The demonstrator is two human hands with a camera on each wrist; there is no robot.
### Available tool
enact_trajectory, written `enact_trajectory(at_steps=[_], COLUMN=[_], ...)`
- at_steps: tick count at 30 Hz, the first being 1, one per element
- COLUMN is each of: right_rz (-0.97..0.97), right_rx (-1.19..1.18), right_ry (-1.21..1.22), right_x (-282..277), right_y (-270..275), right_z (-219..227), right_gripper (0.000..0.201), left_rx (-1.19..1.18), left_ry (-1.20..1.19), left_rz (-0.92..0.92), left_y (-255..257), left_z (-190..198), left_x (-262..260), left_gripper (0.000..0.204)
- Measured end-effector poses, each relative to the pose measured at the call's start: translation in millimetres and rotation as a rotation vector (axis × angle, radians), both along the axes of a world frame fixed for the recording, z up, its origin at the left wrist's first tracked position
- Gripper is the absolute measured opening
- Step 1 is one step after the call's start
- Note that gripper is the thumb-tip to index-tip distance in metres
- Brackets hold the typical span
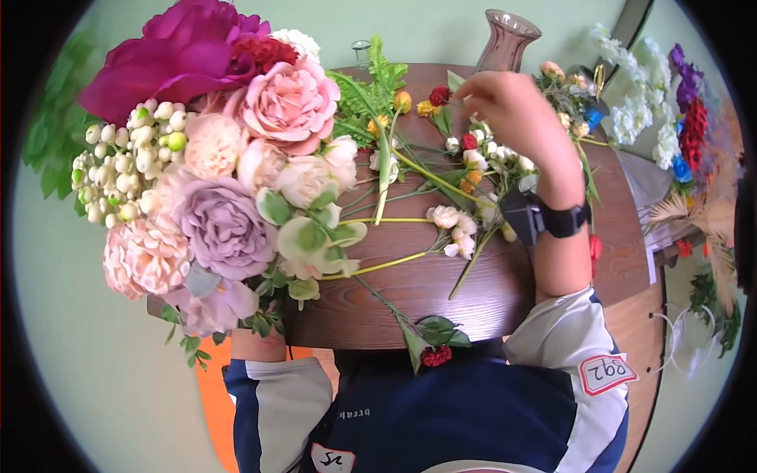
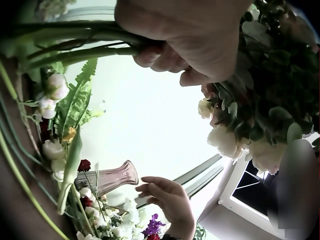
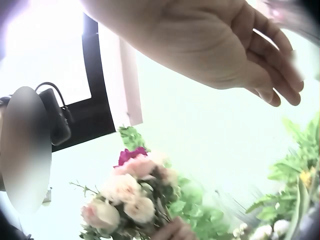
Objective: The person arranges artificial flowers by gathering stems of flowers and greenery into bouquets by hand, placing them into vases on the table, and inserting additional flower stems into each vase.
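A large bouquet (image 1: pixel 225 229) of pink, lavender, magenta and cream flowers fills the left of the head view. My left hand (image 2: pixel 185 40) grips its green stems (image 2: pixel 80 47), fingers curled round them; in the head view that hand is hidden behind the blooms. My right hand (image 1: pixel 509 114) is raised over the far right of the table, holding nothing, its fingers loosely bent and spread. A ribbed, pinkish glass vase (image 1: pixel 505 46) stands just beyond the right fingertips. Below that hand lie small white and red flowers (image 1: pixel 477 154).
Loose stems with cream blooms (image 1: pixel 453 229) lie across the dark wooden table (image 1: pixel 489 307). One dark red flower (image 1: pixel 436 356) hangs at the near edge. Green fern (image 1: pixel 382 79) lies at the back. More flowers (image 1: pixel 678 118), white, purple and red, stand off to the right.
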State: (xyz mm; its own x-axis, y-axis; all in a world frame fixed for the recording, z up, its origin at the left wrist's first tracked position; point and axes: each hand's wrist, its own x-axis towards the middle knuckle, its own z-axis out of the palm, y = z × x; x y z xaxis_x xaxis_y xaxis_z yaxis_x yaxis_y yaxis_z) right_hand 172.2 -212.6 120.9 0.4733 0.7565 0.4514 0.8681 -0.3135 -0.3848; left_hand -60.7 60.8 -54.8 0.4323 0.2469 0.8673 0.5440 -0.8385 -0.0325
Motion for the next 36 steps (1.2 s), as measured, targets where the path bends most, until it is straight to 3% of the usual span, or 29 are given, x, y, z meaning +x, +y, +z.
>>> enact_trajectory(at_steps=[3,5,7,8,9,11,12,15,17,20,23,25,29,30,31,32,33,35,36], right_rz=[-0.039,-0.047,-0.114,-0.124,-0.135,-0.245,-0.339,-0.311,-0.404,-0.389,-0.412,-0.351,-0.194,-0.216,-0.178,-0.145,-0.285,-0.388,-0.385], right_rx=[0.029,0.064,-0.097,-0.221,-0.221,-0.444,-0.431,-0.264,-0.255,-0.361,-0.503,-0.377,-0.315,-0.232,-0.055,0.093,0.415,0.682,0.857], right_ry=[0.149,0.197,0.066,-0.145,-0.145,-0.002,0.192,0.174,0.126,0.018,0.180,0.211,-0.095,-0.045,0.016,-0.150,0.181,0.000,-0.099], right_x=[-11.2,-7.6,-6.7,3.8,3.6,-9.1,-22.2,4.4,19.5,54.9,65.9,63.8,69.3,73.2,73.5,80.7,84.1,97.7,70.0], right_y=[-26.2,-35.8,-44.5,-52.3,-62.5,-81.8,-90.7,-150.3,-185.8,-230.6,-250.4,-251.8,-250.3,-250.8,-252.0,-253.6,-255.3,-259.6,-232.4], right_z=[25.5,20.0,12.6,-0.8,-0.8,-1.3,12.8,-1.3,-17.6,-55.0,-81.1,-91.5,-95.9,-91.6,-79.8,-72.4,-67.3,-39.5,-12.6], right_gripper=[0.013,0.014,0.017,0.017,0.017,0.018,0.019,0.023,0.026,0.031,0.030,0.024,0.016,0.014,0.016,0.013,0.008,0.017,0.018], left_rx=[-0.025,-0.039,-0.056,-0.064,-0.070,-0.085,-0.095,-0.137,-0.165,-0.193,-0.211,-0.218,-0.216,-0.211,-0.208,-0.207,-0.200,-0.179,-0.171], left_ry=[-0.021,-0.022,-0.025,-0.027,-0.030,-0.035,-0.037,-0.039,-0.044,-0.048,-0.062,-0.074,-0.109,-0.124,-0.135,-0.144,-0.166,-0.217,-0.230], left_rz=[-0.035,-0.066,-0.098,-0.114,-0.130,-0.160,-0.174,-0.224,-0.260,-0.302,-0.332,-0.340,-0.294,-0.272,-0.251,-0.230,-0.211,-0.181,-0.172], left_y=[-1.0,-1.3,-2.6,-3.5,-3.9,-4.6,-5.6,-13.7,-21.5,-29.7,-34.9,-34.7,-21.5,-15.1,-9.7,-5.0,0.0,11.5,16.5], left_z=[-1.7,-2.8,-5.0,-5.5,-5.5,-6.6,-8.1,-16.9,-22.0,-25.1,-23.9,-20.8,-11.6,-7.8,-5.2,-2.3,2.5,16.5,22.1], left_x=[9.3,14.4,20.2,23.2,26.7,32.9,35.7,43.0,48.7,51.2,52.0,50.9,29.4,22.1,13.0,3.0,-2.6,-7.5,-10.6], left_gripper=[0.004,0.004,0.004,0.004,0.004,0.004,0.004,0.005,0.005,0.005,0.005,0.005,0.005,0.005,0.005,0.005,0.006,0.006,0.006])
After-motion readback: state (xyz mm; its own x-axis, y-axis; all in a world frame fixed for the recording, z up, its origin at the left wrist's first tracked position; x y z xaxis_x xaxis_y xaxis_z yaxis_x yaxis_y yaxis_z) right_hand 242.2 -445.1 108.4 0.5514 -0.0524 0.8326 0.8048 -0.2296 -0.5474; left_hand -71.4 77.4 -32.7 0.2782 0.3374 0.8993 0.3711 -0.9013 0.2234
